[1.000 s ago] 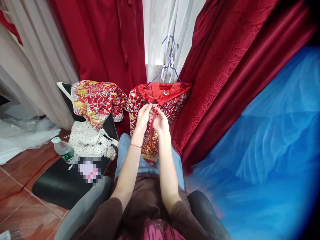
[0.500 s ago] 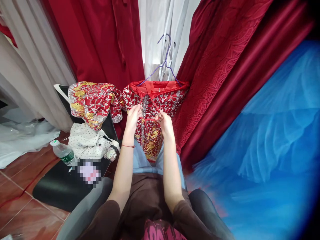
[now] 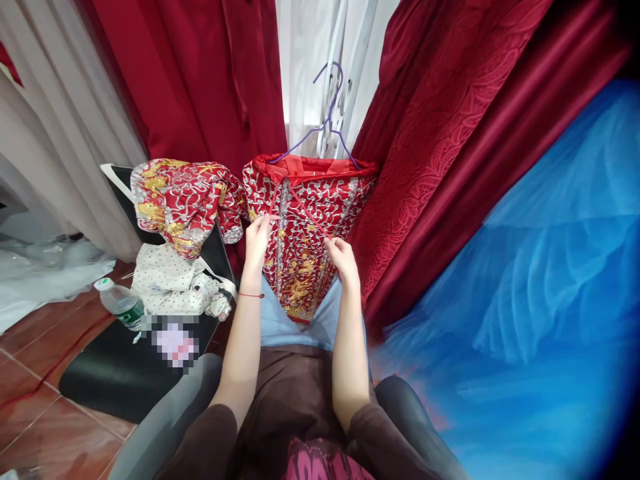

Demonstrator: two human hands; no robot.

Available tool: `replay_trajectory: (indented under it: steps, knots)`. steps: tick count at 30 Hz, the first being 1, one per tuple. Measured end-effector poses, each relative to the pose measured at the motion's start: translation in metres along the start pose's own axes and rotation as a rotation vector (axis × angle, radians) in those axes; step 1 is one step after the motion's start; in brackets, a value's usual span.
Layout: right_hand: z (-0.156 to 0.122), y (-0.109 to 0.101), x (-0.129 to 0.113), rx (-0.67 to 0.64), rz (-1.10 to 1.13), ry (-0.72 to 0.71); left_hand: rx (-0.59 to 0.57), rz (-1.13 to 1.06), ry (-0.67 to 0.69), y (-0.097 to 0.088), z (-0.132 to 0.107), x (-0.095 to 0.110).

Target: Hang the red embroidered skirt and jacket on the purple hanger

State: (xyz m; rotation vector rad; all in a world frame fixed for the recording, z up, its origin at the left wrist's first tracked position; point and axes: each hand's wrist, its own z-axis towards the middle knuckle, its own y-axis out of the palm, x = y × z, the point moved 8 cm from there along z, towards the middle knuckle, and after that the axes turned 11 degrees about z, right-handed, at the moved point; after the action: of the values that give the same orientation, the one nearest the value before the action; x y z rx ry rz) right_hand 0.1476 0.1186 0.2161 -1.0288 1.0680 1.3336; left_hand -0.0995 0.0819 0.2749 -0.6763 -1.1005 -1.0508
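Note:
A red jacket embroidered in silver and gold hangs from a purple wire hanger in front of me, its lower part between my legs. Two thin red cords run down from its neckline. My left hand pinches the left cord, close to the jacket's left side. Over to the right, my right hand is closed on the end of the other cord, which is stretched straight. The jacket's front shows between my hands.
At left, a black chair bears a red embroidered garment, a dotted white cloth bag and a water bottle. Dark red curtains hang behind. A blue tulle skirt spreads at right.
My hands have moved apart and slightly down, the right one further right. The cord stretch that lay between them no longer shows, and the right cord is drawn out straight.

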Motion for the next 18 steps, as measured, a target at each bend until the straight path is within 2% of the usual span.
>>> replay_trajectory:
  steps: [4,7,9,10,11,13,16,18]
  knots:
    - [-0.002,0.026,-0.005,-0.095,-0.083,0.019,-0.163,-0.025,0.009,0.027,-0.012,0.0]
    - [0.011,0.055,-0.04,-0.089,-0.153,-0.183,-0.273,-0.024,0.035,0.043,-0.02,0.003]
    - [0.026,0.074,-0.071,-0.046,-0.149,-0.36,-0.296,-0.006,0.043,0.045,-0.022,0.005]
    - [0.036,0.082,-0.082,-0.019,-0.135,-0.399,-0.296,0.011,0.048,0.044,-0.023,0.007]
    - [0.048,0.089,-0.089,0.004,-0.108,-0.397,-0.295,0.033,0.057,0.042,-0.022,0.01]
    - [0.075,0.105,-0.094,0.002,-0.012,-0.3,-0.313,0.109,0.096,0.037,-0.021,0.017]
    - [0.105,0.131,-0.089,-0.097,0.2,-0.11,-0.428,0.341,0.174,0.033,-0.024,0.029]
    - [0.114,0.142,-0.087,-0.125,0.311,-0.058,-0.494,0.538,0.206,0.031,-0.027,0.036]
